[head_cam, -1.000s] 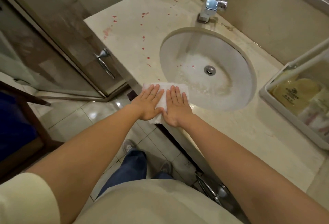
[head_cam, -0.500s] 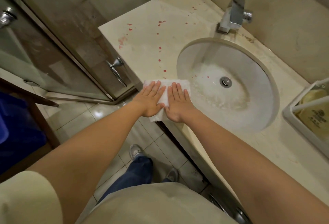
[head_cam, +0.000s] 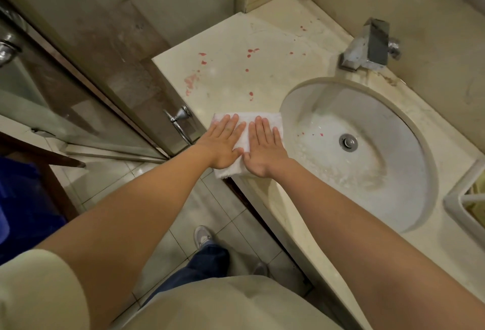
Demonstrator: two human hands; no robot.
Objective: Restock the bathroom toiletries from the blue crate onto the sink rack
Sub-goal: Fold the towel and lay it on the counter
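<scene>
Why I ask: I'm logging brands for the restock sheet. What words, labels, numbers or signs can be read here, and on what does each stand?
No text can be read anywhere in this view.
On the white cloth under the left hand and right hand: plain, no print.
On the faucet: no marking visible.
In the white rack at the right edge: yellowish contents cut off by the frame, no label showing.

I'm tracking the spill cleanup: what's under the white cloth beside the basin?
Cream countertop, at its front edge; the cloth overhangs it. Left hand and right hand lie flat on top. Red spots dot the counter beyond; any beneath are covered.
</scene>
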